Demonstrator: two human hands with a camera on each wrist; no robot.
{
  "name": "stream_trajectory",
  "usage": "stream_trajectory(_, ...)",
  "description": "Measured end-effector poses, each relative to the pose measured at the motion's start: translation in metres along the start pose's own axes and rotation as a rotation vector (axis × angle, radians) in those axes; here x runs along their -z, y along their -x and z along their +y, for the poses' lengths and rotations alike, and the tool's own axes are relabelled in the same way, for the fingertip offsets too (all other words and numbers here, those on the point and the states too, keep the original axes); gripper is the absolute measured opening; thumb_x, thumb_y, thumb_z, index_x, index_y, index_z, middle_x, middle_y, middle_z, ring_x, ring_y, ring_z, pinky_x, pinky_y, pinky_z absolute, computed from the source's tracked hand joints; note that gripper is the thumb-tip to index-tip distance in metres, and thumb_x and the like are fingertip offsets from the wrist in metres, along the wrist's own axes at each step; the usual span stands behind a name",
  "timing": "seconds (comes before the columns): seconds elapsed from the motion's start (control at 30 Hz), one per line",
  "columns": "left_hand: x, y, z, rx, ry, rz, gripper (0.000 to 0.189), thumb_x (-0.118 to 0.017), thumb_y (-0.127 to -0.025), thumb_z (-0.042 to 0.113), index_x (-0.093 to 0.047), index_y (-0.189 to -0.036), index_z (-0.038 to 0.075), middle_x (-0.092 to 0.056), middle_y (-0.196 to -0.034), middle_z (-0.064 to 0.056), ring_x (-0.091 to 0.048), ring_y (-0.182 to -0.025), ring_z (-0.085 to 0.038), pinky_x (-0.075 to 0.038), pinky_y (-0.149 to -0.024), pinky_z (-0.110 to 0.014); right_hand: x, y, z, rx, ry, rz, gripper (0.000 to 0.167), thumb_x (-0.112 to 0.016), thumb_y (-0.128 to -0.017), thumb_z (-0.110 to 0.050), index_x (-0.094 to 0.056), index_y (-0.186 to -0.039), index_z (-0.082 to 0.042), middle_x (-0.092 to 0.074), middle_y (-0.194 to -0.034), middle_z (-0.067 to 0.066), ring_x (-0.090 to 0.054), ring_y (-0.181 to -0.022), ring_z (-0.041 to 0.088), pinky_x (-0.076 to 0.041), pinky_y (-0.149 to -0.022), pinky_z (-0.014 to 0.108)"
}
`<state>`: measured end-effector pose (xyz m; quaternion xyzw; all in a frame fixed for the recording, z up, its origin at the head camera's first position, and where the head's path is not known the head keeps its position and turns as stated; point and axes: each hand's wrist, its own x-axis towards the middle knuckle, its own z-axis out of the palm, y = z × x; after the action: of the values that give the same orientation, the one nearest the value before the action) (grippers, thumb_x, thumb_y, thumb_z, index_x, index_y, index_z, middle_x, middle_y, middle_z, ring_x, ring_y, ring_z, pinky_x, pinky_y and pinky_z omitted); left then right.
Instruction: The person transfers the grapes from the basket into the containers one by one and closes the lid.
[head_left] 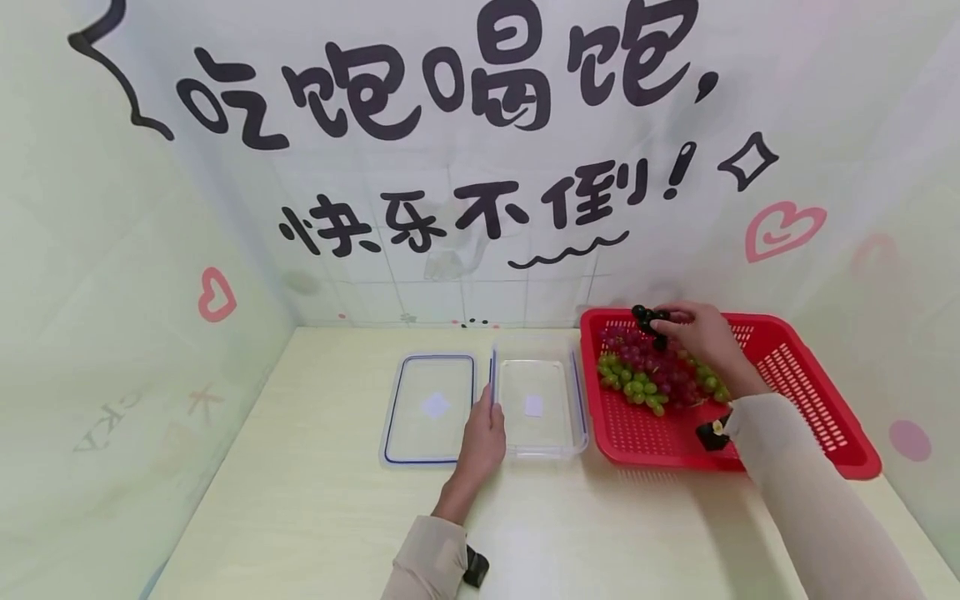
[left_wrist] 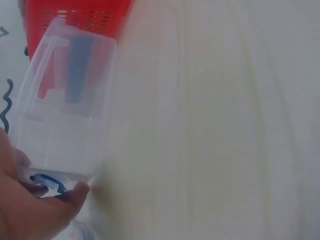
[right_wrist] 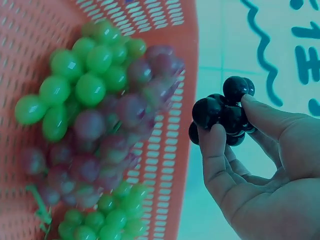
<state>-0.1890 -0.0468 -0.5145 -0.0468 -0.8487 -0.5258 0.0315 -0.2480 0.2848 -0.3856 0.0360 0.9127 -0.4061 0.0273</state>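
Observation:
My left hand grips the left side wall of a clear plastic container, fingers on one side and thumb on the other in the left wrist view. A small bunch of black grapes is pinched between the thumb and fingers of my right hand. It is held above the back left part of a red basket. Inside that basket lie purple grapes and green grapes, heaped at its left side.
A clear lid with a blue seal lies flat left of the container. The basket stands close to the container's right side. Behind the pale table hangs a printed backdrop, with similar panels at both sides.

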Motion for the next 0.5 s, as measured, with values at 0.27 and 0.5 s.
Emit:
stream_trajectory(0.27,0.001,-0.001,0.002,0.016,0.015,-0.001,0.049,-0.034,-0.107,0.012,-0.028,-0.152,-0.008,-0.045,-0.142,-0.033,-0.042,-0.135,-0.047,-0.034,-0.113,-0.057,-0.010,-0.001,-0.032,0.015,-0.120,-0.018,0.048,-0.059,-0.100,-0.031,-0.054,-0.141,-0.007,-0.056,-0.135,0.023,-0.059,-0.115,0.037,-0.050,-0.102,0.049)
stream_trajectory(0.5,0.001,0.000,0.002,0.016,0.015,-0.001,0.049,-0.035,-0.107,0.011,-0.029,-0.151,-0.009,-0.048,-0.138,-0.034,-0.045,-0.132,-0.046,-0.036,-0.111,-0.058,-0.029,-0.003,-0.057,-0.016,-0.194,-0.050,0.044,-0.060,-0.100,-0.026,-0.055,-0.140,-0.008,-0.057,-0.136,0.021,-0.060,-0.116,0.035,-0.050,-0.103,0.046)
